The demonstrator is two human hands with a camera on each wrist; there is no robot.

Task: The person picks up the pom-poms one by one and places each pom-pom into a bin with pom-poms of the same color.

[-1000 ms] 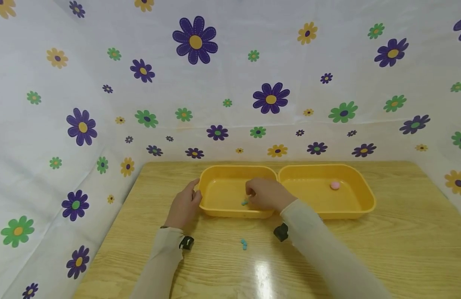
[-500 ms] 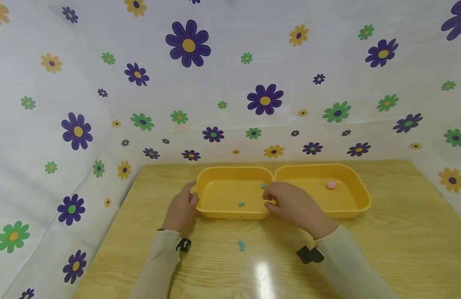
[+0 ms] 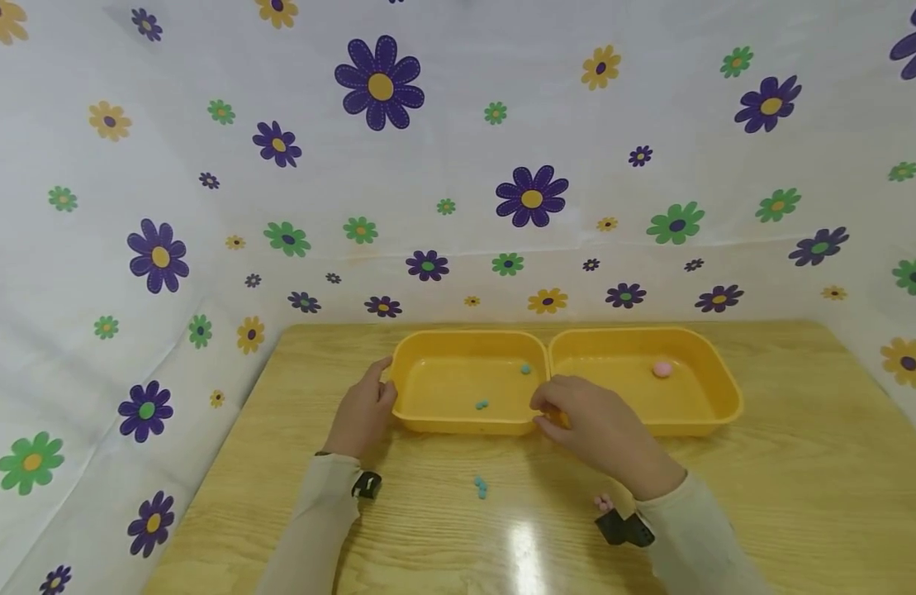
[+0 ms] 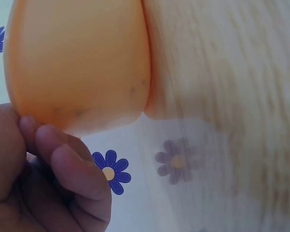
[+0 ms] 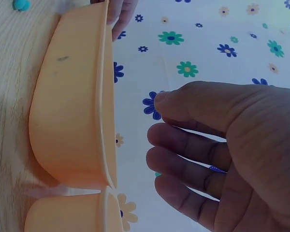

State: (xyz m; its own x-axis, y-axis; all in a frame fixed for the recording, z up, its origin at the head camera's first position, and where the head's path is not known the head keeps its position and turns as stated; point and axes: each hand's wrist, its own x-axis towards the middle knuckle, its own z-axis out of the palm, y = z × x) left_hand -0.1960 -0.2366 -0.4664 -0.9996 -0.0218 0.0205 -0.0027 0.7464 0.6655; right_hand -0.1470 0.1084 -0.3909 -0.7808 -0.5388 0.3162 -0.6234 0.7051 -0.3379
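Note:
My left hand [image 3: 361, 411] grips the left end of a yellow plastic tray [image 3: 465, 426], with its fingers at the rim. In the left wrist view, the curled fingers [image 4: 79, 169] lie against the tray's end. Inside this tray are a small blue lump [image 3: 525, 369] near the right end and a tiny blue pair of lumps [image 3: 481, 405] near the front wall. Over the tray's front right corner hovers my right hand [image 3: 595, 430]. In the right wrist view its fingers [image 5: 179, 147] are loosely bent and apart from the thumb, with nothing between them.
A second yellow tray [image 3: 703, 429] stands against the first on the right, with a pink lump [image 3: 662, 369] in it. On the wooden table [image 3: 420, 537] lie a blue cluster [image 3: 481, 487] and a pink cluster [image 3: 603, 502] by the right wrist. A flowered cloth [image 3: 458, 149] hangs behind.
My right hand has come out of the left tray, moved right and loosened its fingers. The blue lump at the tray's right end and the pink cluster now show. The left hand stays put.

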